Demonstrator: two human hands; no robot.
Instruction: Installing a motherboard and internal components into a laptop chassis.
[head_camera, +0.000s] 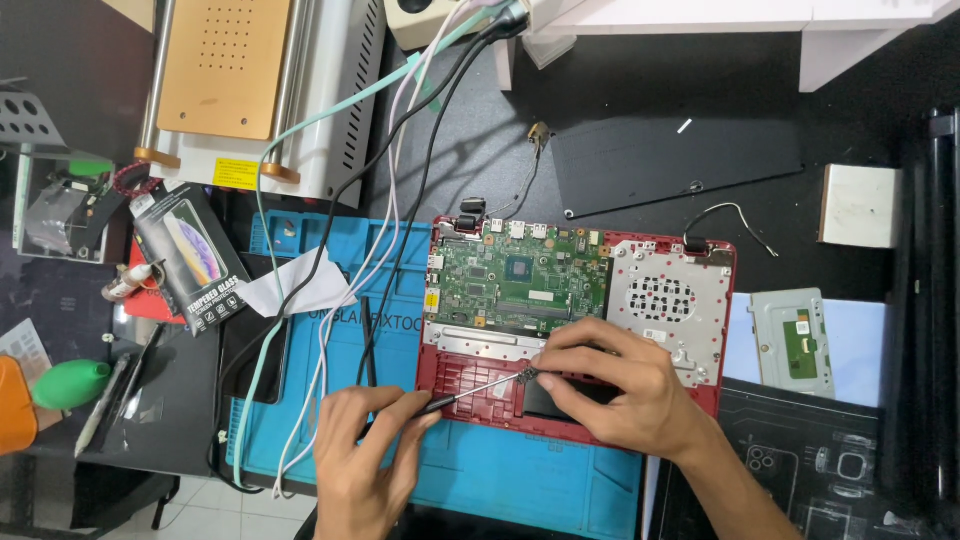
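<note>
- Left hand pinching thin black-handled screwdriver; keep it upright.
- Right hand fingers closed around its tip on open red plastic laptop shell, near blue mat's front edge; steady it.

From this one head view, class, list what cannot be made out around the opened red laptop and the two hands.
- Screwdriver tip: hidden under the right hand fingers, head view.
- Screwdriver handle end: covered by the left hand.
- Red laptop base lower right: masked by the right hand.
- Green circuit board parts: too small.
- Blue mat: cut off by the bottom edge.
</note>
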